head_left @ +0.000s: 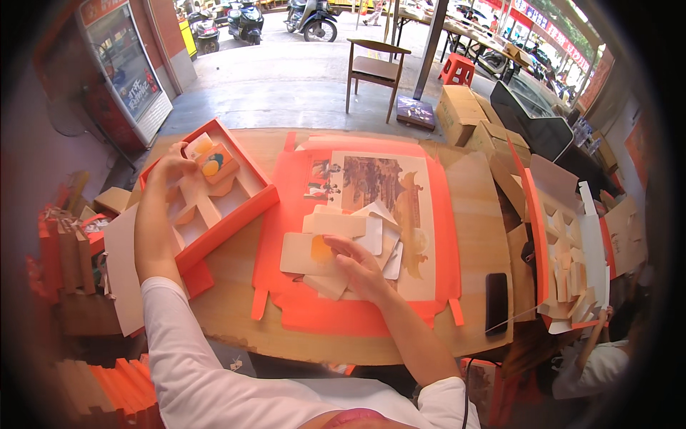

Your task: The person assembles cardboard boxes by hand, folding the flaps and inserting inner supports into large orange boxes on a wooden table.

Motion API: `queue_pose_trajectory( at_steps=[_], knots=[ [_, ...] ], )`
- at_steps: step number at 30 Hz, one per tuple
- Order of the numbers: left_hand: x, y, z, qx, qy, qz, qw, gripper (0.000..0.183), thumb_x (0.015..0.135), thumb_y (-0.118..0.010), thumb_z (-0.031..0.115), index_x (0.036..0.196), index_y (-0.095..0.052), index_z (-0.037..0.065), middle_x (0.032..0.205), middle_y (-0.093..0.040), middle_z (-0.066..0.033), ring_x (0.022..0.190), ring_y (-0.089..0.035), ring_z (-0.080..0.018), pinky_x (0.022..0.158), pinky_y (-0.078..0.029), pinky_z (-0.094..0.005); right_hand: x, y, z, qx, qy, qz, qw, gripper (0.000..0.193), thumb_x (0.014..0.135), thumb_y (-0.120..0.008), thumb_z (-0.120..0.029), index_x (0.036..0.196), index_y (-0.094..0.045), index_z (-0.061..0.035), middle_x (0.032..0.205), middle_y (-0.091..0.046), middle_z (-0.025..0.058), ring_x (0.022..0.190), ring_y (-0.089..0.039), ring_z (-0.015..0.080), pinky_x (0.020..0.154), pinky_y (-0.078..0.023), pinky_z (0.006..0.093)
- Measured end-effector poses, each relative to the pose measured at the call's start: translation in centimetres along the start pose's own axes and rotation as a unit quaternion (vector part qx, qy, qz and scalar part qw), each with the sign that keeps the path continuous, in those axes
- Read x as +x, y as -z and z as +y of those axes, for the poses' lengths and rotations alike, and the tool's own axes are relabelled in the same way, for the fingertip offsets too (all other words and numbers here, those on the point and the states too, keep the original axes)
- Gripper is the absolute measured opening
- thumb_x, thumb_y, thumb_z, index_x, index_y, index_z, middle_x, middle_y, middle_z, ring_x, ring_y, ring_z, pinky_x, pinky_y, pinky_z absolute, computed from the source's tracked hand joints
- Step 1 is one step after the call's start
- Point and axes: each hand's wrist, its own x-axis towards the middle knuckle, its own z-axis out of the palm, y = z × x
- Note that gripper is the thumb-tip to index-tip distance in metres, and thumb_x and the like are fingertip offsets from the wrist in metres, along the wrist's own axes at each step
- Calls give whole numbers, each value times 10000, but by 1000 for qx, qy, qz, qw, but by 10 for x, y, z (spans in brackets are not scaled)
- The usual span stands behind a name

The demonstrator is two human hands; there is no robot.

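Note:
At the table's left lies a red box tray (268, 198) with cardboard dividers inside. My left hand (174, 166) reaches into its far corner, fingers closed on a small pale carton (198, 146) with an orange spot. Beside it sits another small carton (213, 167) with a yellow and green print. Mid-table, my right hand (357, 267) rests with fingers stretched out over a loose pile of flat pale cartons (336, 222). Its fingertips touch a flat carton (296, 252) with an orange patch. The pile lies on an unfolded red printed box sheet (271, 261).
A black phone (496, 303) lies at the table's right edge. Beyond stand cardboard boxes (461, 111), a wooden chair (374, 68) and a drinks fridge (132, 75). At right, another person's hand (606, 314) touches an upright red box with dividers (564, 243).

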Motion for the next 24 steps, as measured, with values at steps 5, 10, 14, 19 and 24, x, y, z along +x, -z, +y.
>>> queue_pose_trajectory(
  at_steps=[5,10,14,19,24],
  knots=[
    [21,31,-39,45,-32,14,998,647,596,-761,188,1193,-549,56,1082,-607,-122,977,-593,-212,848,-489,-327,6,-8,-1,17,-6,-26,999,419,983,-502,-87,1389,-483,13,1457,-470,95,1380,-385,158,1179,-246,334],
    [23,23,-22,22,-31,6,999,728,592,-756,192,1268,-519,61,1009,-610,-109,912,-598,-193,758,-498,-311,3,-3,3,12,9,-18,1000,415,983,-505,-86,1387,-487,10,1446,-483,90,1376,-393,160,1179,-250,339],
    [16,29,-37,154,-121,72,978,817,591,-779,213,1347,-496,83,1109,-632,-121,997,-610,-205,842,-502,-319,7,-4,5,21,15,-34,999,416,982,-507,-86,1387,-489,8,1443,-487,87,1371,-397,158,1176,-255,339],
    [5,16,-20,-4,-101,10,995,839,590,-770,138,1370,-481,27,1137,-664,-128,1016,-645,-215,893,-513,-341,2,-8,-3,1,6,-8,1000,401,979,-516,-104,1368,-512,-5,1397,-519,59,1323,-429,136,1150,-281,320],
    [6,28,-29,54,-74,55,994,774,592,-785,168,1297,-519,-7,1092,-676,-142,995,-657,-226,887,-516,-339,5,-9,1,26,13,-22,999,397,980,-523,-117,1362,-520,-5,1394,-524,57,1313,-437,129,1142,-294,312]
  ],
)
